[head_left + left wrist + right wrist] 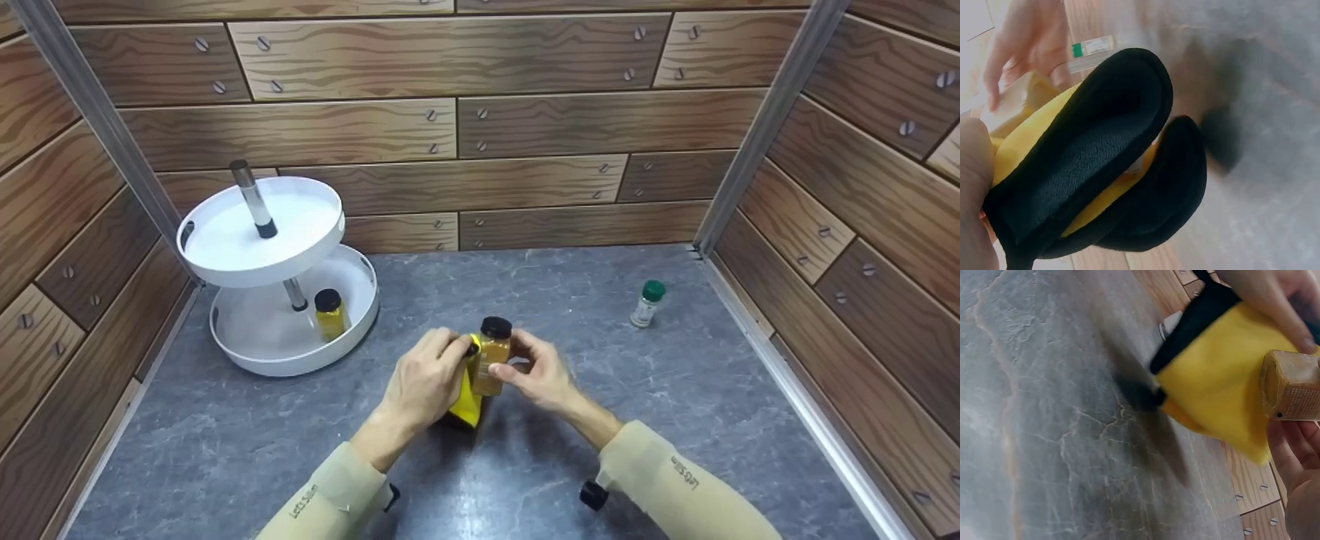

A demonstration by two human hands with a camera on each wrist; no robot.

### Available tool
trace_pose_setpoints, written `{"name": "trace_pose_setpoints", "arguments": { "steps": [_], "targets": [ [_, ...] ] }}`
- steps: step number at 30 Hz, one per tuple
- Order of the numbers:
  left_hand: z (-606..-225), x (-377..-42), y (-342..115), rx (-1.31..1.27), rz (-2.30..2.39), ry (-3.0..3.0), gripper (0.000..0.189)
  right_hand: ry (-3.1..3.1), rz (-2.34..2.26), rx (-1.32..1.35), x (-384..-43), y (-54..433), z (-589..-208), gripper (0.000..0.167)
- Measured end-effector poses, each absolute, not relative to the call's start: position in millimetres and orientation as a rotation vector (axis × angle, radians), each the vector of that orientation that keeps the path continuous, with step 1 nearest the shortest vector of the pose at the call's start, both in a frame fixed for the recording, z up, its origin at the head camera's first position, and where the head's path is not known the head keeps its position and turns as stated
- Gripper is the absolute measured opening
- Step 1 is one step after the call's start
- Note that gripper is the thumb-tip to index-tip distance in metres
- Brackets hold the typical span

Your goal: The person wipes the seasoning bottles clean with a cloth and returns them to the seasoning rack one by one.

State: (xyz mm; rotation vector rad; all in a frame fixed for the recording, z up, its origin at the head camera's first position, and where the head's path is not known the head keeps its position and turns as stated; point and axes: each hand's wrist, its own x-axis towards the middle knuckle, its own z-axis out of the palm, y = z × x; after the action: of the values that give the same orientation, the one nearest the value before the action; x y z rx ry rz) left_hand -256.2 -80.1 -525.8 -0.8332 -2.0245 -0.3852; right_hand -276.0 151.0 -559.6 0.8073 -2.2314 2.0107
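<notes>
In the head view my right hand (pixel 546 375) pinches a square spice jar (pixel 493 352) between thumb and fingers. The jar has a black lid and orange-brown contents, and it stands nearly upright above the table. My left hand (pixel 427 379) grips a folded yellow cloth (pixel 467 405) with black edging, right beside the jar. Up close in the left wrist view, the cloth (pixel 1095 152) hangs in loose folds with a fuzzy dark border. From the right wrist the jar's base (pixel 1269 385) shows, with the yellow fabric (pixel 1219 365) overlapping behind it.
A white two-tier round stand (pixel 277 364) is at the left, with a yellow black-lidded jar (pixel 330 319) on its lower tier. On the right of the grey marbled table (pixel 570 289) stands a small green-lidded shaker (pixel 646 306). Wood-patterned walls (pixel 525 176) enclose the back and sides.
</notes>
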Motion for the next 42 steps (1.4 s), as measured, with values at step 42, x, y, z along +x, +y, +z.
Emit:
{"name": "trace_pose_setpoints", "arguments": {
  "steps": [42],
  "targets": [
    [-544.4,-242.3,-95.8,-0.832,-0.339,-2.016,0.010,-2.170,1.984,0.767,-290.8,155.7,-534.0,0.050]
  ]
}}
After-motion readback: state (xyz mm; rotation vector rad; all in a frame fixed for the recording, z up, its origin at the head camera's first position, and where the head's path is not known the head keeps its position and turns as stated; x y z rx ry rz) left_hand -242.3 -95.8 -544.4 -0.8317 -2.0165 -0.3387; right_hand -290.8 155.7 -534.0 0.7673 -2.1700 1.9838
